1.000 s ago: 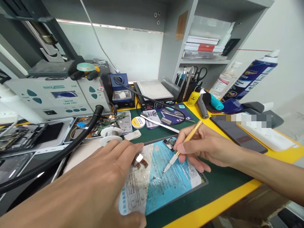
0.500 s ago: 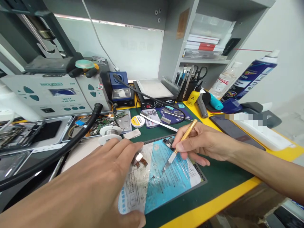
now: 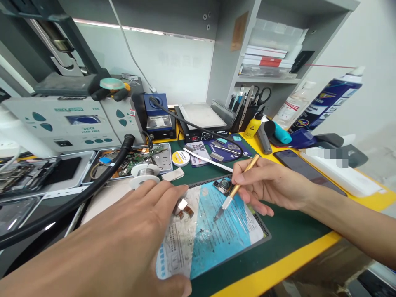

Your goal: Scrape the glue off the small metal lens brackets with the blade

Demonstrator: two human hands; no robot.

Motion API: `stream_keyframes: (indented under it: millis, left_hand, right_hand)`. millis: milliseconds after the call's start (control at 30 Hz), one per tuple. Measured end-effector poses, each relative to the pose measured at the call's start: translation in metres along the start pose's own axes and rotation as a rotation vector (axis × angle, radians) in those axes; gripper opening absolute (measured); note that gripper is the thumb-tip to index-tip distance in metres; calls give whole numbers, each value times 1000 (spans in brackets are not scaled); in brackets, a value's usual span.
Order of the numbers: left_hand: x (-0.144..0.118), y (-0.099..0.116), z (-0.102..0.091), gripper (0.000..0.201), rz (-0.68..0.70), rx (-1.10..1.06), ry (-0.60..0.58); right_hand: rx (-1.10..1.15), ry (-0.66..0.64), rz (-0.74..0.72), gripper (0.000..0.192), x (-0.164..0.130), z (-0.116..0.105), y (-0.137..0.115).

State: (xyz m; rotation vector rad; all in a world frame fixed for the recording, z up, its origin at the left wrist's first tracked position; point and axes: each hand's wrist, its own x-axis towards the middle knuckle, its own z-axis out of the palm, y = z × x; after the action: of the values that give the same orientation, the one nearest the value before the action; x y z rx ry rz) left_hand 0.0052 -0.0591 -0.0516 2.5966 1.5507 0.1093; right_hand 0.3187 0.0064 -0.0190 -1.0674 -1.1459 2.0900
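My right hand (image 3: 262,181) grips a craft knife (image 3: 237,187) by its golden handle. The blade slants down to the left, its tip at or just above the blue part of a printed sheet (image 3: 213,255); contact cannot be told. Behind the handle lies a small dark camera-like module (image 3: 222,185) with a round lens. My left hand (image 3: 133,222) rests over the sheet's left side, fingers stretched and thumb apart. By its fingertips sits a small part with brown flex cables (image 3: 188,211); whether they touch it is hidden.
A solder wire spool (image 3: 144,173) stands beyond my left hand. A black hose (image 3: 102,185) crosses the left side over trays of circuit boards (image 3: 145,156). A white-sleeved cable (image 3: 207,159) runs behind the sheet. At right lie a phone (image 3: 306,169) and a long white box (image 3: 343,171).
My right hand has drawn slightly up the knife handle, uncovering more of the dark module. The blade tip has shifted only slightly. My left hand stays in place.
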Motion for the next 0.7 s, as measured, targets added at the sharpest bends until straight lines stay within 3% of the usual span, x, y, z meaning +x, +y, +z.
stream_keyframes:
  millis: [300,600,700]
  left_hand:
    - [4,1,5,119,-2,43,86]
    - [-2,-5,6,122,-4,2,69]
    - [1,-1,3,114,4,0,55]
  right_hand:
    - [-8,66,9,16,2,4,5]
    - [0,97,15,17,3,3,6]
    - [3,107,12,17,3,4,5]
